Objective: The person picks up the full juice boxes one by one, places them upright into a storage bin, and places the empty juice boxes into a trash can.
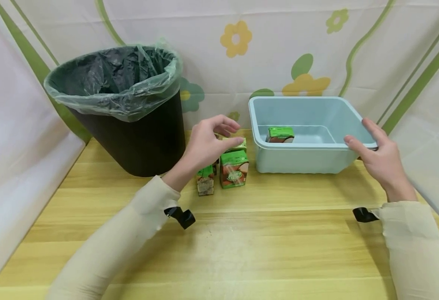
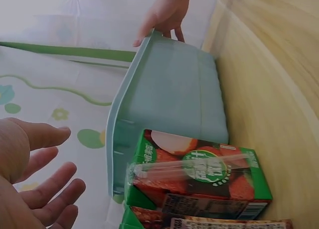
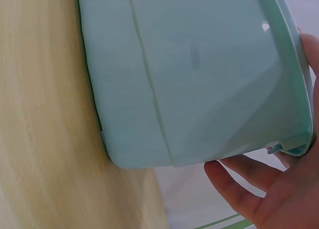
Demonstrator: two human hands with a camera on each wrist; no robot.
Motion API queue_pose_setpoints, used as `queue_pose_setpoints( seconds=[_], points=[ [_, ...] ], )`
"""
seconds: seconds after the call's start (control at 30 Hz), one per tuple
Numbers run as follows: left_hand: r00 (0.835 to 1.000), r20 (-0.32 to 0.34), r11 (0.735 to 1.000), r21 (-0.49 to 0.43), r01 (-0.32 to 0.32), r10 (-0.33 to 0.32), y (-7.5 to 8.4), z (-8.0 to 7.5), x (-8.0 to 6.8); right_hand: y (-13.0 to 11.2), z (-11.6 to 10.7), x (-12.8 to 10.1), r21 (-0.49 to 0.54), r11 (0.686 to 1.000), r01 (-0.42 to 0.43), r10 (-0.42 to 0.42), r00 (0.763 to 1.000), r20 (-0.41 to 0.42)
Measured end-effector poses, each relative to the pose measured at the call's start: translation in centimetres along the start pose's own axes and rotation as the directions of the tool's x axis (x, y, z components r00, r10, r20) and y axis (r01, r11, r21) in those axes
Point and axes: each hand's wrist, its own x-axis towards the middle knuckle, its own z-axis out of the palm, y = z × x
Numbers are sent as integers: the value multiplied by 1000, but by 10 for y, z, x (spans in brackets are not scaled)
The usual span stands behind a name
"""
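Biggest thing on the wooden table [image 1: 242,250] is the black bin [image 1: 129,125], lined with a pale green bag, sitting at ten o'clock from the table's middle against the flowered curtain [image 1: 272,50].

Over at two o'clock sits the light blue tub [image 1: 302,158], upright on the tabletop, and inside it one green juice carton [image 1: 280,134] lies near the left of the tub floor.

Now the hands. The right hand [image 1: 382,160] is at the tub's right corner, around three o'clock on the rim: thumb lying along the top edge, fingers reaching under the lip, as the right wrist view shows with the fingertips [image 3: 234,176] just below the tub's outer wall. A loose hold on the rim, fingers only lightly bent.

The left hand [image 1: 208,141] hovers over the cluster of cartons between bin and tub, fingers spread and gently curled, holding nothing; the left wrist view shows the fingers [image 2: 50,189] apart and clear of the nearest box.

Beneath it, the standing carton [image 1: 234,168] is upright, green top, red fruit print, a wrapped straw on its face. Just beside it at nine o'clock stands a smaller carton [image 1: 205,180], close enough to look touching. A third carton [image 1: 238,143] sits behind at twelve o'clock, partly hidden by the thumb.
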Motion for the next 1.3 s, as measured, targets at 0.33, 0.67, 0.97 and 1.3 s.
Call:
queue_pose_setpoints(
  seconds=[0.33,0.67,0.97,1.3],
  points=[
    [999,30,1000,17,-17,17,-11,-1,-15,-1,0,-1,-4,1000,17,-17,1000,-4],
    [998,66,1000,21,-4,3,-23,2,-24,-3,1,0,0,1000,11,-11,1000,-5],
    [997,72,996,83,-43,37,-26,6,-25,-4,-1,-1,4,1000,4,-4,1000,-3],
    [991,128,986,158,-56,36,-30,9,-23,-1,-2,1,11,1000,16,-16,1000,-10]
  ],
)
